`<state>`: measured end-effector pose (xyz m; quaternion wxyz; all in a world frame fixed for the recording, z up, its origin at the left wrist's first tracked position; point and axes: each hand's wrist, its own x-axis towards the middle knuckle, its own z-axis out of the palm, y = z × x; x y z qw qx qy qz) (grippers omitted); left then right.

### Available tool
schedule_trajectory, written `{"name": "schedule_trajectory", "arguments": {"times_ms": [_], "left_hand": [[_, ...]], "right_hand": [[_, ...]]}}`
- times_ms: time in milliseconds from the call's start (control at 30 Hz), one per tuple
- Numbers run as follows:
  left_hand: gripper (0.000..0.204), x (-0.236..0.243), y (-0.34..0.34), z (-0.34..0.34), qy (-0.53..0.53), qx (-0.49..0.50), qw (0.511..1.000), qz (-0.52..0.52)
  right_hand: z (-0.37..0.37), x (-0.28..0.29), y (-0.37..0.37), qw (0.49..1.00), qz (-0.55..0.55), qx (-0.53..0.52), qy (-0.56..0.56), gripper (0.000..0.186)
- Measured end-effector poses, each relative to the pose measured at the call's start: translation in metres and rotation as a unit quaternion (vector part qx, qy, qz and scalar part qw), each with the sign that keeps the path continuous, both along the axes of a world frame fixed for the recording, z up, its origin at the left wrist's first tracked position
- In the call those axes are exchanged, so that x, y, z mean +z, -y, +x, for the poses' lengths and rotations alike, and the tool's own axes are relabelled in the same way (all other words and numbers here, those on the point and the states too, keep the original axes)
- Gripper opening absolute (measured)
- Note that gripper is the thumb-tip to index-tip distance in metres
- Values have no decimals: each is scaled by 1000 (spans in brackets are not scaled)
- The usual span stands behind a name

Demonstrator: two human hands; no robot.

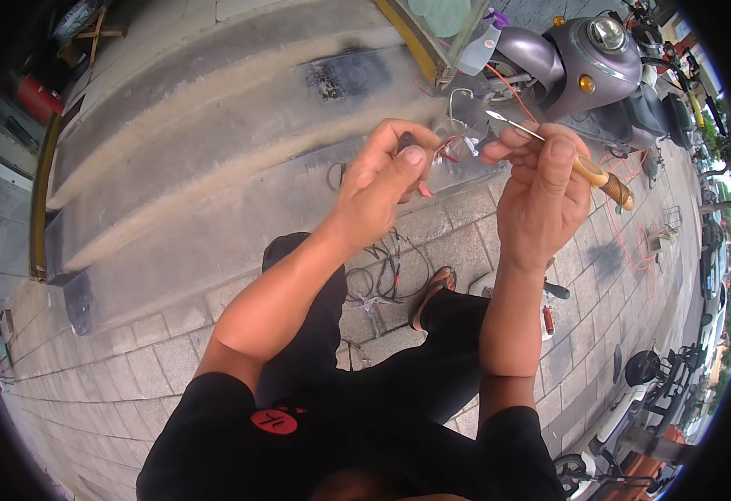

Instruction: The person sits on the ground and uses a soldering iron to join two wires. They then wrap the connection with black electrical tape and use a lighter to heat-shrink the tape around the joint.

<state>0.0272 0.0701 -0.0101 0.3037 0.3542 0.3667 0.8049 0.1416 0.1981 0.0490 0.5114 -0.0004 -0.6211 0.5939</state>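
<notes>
My left hand (382, 175) is closed around a small dark piece (405, 140) with thin red wires (444, 152) coming out toward the right. A bit of red also pokes out under its fingers, and most of what it holds is hidden. A small white connector (471, 146) shows at the wires' end, between my hands. My right hand (545, 188) grips an awl-like tool (592, 172) with a wooden handle and a thin metal shaft. Its spear-shaped tip (496, 116) points up and left, above the connector.
Stone steps (215, 150) rise at the left. A purple-grey scooter (587, 67) and a spray bottle (478, 50) stand at the upper right. Pliers (374, 302) and black leads (396, 263) lie on the paving near my foot. Orange cable (632, 238) trails at the right.
</notes>
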Motion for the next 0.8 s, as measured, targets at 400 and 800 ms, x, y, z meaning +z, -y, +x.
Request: {"name": "schedule_trajectory", "arguments": {"times_ms": [400, 800], "left_hand": [[18, -21, -18, -12, -87, 32, 995, -35], [9, -25, -31, -10, -85, 56, 995, 15]], "right_hand": [[19, -5, 18, 999, 43, -4, 5, 30], [16, -31, 23, 944, 295, -107, 98, 18]]}}
